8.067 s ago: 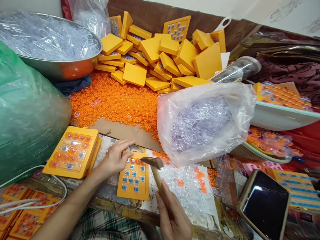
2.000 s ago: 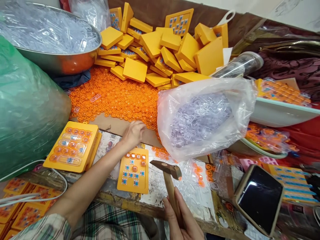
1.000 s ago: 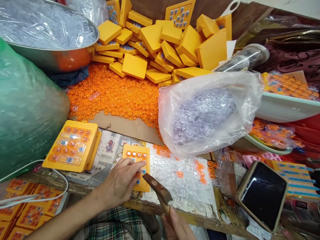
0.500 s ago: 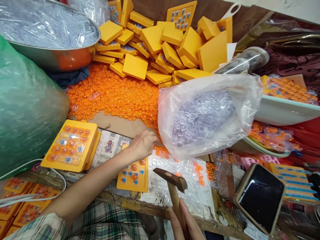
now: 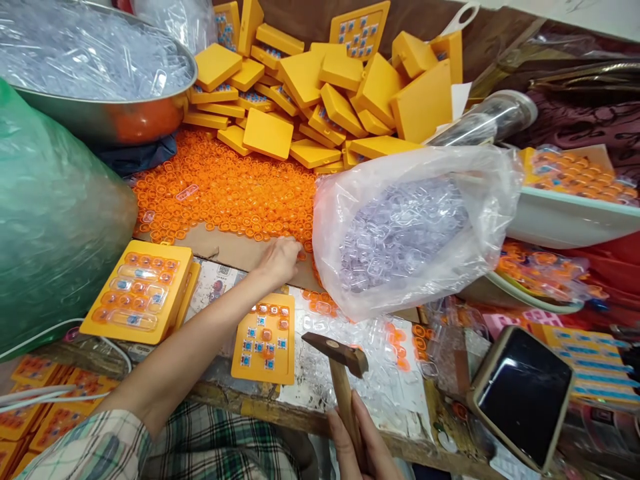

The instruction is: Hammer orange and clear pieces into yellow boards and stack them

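My left hand (image 5: 281,261) reaches to the front edge of a heap of small orange plastic caps (image 5: 225,190). Its fingers are bent and drawn together, with orange showing at the tips; what they pinch is hidden. My right hand (image 5: 363,440) is closed round the wooden handle of a hammer (image 5: 340,357), its head raised over the bench. Below my left wrist lies a yellow plastic panel (image 5: 275,373), with orange caps seated along its top and middle and several blue-and-white printed spots bare. Clear and orange plastic pieces (image 5: 323,305) lie beside it.
Stacked yellow panels (image 5: 100,320) stand at left, by a green bag (image 5: 60,220). A plastic bag of clear parts (image 5: 327,220) borders the heap. Behind are piled yellow cases (image 5: 267,133) and a metal bowl (image 5: 125,120). A dark-screened device (image 5: 523,393) lies at right.
My left hand has moved up and slightly left, from beside the clear bag's lower corner to the heap's edge, uncovering more of the panel. The hammer has shifted slightly left.
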### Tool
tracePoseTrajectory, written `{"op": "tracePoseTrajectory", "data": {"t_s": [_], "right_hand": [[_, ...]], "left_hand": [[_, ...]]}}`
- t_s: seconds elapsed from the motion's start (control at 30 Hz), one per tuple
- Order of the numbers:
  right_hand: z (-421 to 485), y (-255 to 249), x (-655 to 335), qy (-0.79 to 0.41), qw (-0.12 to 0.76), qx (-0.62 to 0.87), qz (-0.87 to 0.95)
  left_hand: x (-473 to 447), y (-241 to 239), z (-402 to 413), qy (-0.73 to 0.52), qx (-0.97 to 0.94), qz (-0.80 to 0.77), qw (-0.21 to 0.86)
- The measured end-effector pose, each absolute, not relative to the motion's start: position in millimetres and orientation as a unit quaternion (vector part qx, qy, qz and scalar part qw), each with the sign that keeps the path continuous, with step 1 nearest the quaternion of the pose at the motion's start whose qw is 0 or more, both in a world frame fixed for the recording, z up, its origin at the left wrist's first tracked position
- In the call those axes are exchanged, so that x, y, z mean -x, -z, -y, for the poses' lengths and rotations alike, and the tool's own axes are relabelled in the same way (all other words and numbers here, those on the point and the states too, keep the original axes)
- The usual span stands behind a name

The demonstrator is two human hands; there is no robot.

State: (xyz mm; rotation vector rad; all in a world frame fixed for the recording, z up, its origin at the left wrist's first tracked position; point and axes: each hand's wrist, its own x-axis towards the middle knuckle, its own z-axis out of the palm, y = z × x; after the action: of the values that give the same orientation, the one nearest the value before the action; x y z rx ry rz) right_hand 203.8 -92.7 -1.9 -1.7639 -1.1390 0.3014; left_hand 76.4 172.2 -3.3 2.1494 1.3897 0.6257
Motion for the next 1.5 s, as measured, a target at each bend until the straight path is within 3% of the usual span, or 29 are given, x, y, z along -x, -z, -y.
{"op": "tracePoseTrajectory", "data": {"t_s": [0.33,0.53,0.7,0.9,1.17,1.33,1.5], "right_hand": [[92.1,2.8,-209.1,-0.131,0.45,0.679,0.565],[97.4,4.8,-208.3,-0.151,0.455,0.649,0.59],[90.5,-4.4,-205.5,-0.191,0.4,0.572,0.69],[83.7,-11.2,-203.3,-0.252,0.316,0.522,0.751],[85.1,-18.4,-202.3,-0.194,0.341,0.52,0.759],[83.1,-16.5,-204.3,-0.237,0.274,0.519,0.774],[81.4,-27.9,-199.6,-0.193,0.341,0.533,0.75]], "left_hand": [[-55.8,-1.2,-149.3,-0.276,-0.764,-0.513,0.276],[-7.6,-17.3,-58.0,-0.351,-0.753,-0.462,0.31],[16.9,-4.3,-0.1,-0.321,-0.745,-0.465,0.355],[13.8,8.2,3.4,-0.341,-0.733,-0.461,0.365],[16.4,10.2,6.9,-0.367,-0.722,-0.464,0.358],[15.8,10.6,4.4,-0.384,-0.701,-0.472,0.372],[15.7,9.4,3.1,-0.397,-0.689,-0.471,0.381]]}}
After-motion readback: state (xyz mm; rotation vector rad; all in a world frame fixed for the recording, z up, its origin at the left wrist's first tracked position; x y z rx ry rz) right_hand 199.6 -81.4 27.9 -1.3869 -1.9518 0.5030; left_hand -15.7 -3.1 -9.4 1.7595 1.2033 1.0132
